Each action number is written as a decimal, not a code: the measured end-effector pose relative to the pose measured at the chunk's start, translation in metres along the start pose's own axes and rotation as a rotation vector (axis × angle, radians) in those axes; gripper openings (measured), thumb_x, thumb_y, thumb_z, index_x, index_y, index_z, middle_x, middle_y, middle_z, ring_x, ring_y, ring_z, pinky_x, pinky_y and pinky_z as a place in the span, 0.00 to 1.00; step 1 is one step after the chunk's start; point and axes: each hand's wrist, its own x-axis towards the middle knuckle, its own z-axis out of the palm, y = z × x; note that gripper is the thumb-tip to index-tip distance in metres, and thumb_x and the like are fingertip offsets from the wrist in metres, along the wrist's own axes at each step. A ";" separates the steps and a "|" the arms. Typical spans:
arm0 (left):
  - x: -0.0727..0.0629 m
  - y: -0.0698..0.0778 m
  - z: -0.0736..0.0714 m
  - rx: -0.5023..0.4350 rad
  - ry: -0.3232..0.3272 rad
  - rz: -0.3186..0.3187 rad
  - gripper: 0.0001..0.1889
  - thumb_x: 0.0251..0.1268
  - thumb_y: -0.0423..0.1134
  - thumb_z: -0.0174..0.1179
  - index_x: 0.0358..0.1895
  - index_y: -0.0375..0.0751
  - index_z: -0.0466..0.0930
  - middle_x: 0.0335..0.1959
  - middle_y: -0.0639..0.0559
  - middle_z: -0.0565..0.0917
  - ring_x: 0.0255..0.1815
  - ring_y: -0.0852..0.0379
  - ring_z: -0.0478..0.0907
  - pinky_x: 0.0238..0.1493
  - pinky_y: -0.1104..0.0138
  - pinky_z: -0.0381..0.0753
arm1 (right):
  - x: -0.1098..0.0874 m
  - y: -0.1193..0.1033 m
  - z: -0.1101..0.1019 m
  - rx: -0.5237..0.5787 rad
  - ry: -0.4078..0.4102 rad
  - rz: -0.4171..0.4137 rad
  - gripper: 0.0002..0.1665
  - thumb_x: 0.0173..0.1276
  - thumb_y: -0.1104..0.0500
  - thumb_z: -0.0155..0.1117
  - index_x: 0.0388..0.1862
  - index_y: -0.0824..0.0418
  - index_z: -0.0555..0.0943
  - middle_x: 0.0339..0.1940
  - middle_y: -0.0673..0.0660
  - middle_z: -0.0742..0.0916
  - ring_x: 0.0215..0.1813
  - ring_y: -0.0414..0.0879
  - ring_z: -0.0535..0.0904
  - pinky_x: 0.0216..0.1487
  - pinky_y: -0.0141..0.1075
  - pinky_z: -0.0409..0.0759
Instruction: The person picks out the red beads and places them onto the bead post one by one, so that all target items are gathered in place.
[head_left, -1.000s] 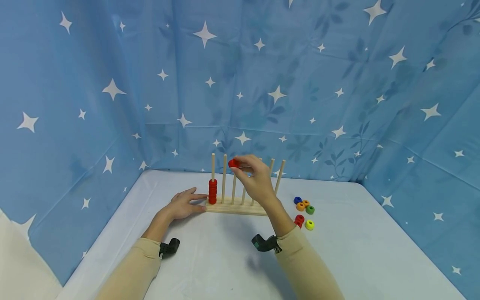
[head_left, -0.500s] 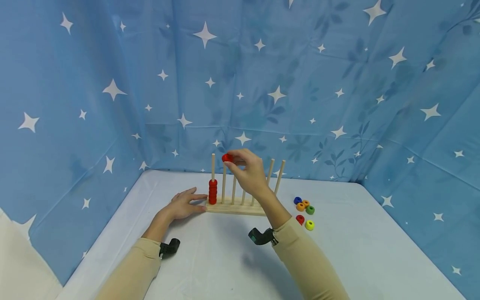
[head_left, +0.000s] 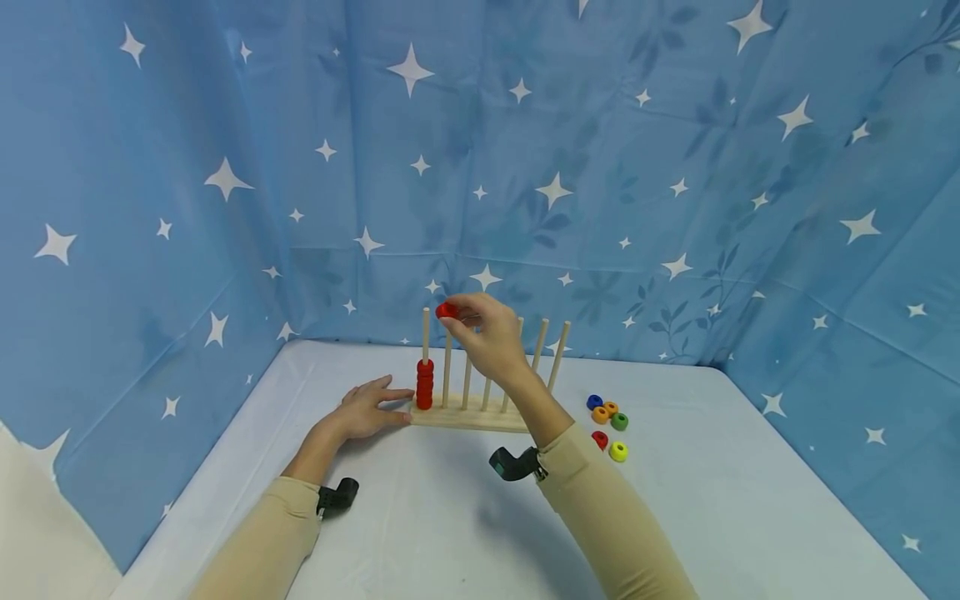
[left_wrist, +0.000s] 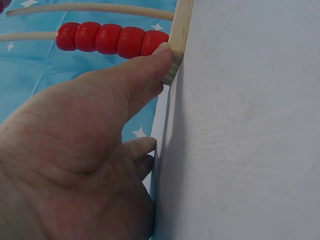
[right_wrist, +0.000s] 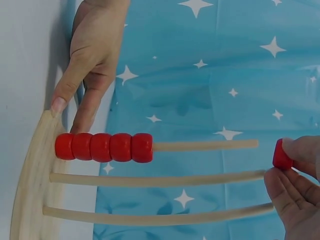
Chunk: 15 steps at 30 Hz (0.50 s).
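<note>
A wooden bead-stacking frame (head_left: pixel 457 417) has upright pegs, with a stack of several red beads (head_left: pixel 425 384) on its leftmost peg. At the left end of the base, my left hand (head_left: pixel 365 407) lies with extended fingers; its thumb (left_wrist: pixel 152 61) touches the wood and the index finger reaches to the base's end. My right hand (head_left: pixel 491 337) pinches one loose red bead (right_wrist: pixel 282 155) between thumb and fingers. That bead is apart from the leftmost peg (right_wrist: pixel 205 145), a short way beyond its tip in the right wrist view. The right hand hides parts of the other pegs.
Right of the frame on the white table (head_left: pixel 690 483) lie loose beads: a blue bead (head_left: pixel 595 402), orange beads (head_left: pixel 600 414), a green bead (head_left: pixel 619 422), a yellow bead (head_left: pixel 618 451) and a red bead (head_left: pixel 600 439). A blue star-patterned curtain (head_left: pixel 480 167) surrounds the table.
My right hand has moved left and slightly up with the red bead, from above the middle pegs toward the leftmost peg's top. The left hand stays in place.
</note>
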 end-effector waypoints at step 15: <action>0.000 -0.001 0.000 -0.012 -0.002 -0.004 0.31 0.70 0.56 0.66 0.73 0.53 0.77 0.85 0.35 0.53 0.85 0.29 0.43 0.80 0.32 0.36 | 0.007 0.002 0.006 -0.035 -0.065 0.019 0.16 0.72 0.63 0.71 0.56 0.65 0.87 0.46 0.59 0.89 0.45 0.49 0.87 0.47 0.35 0.88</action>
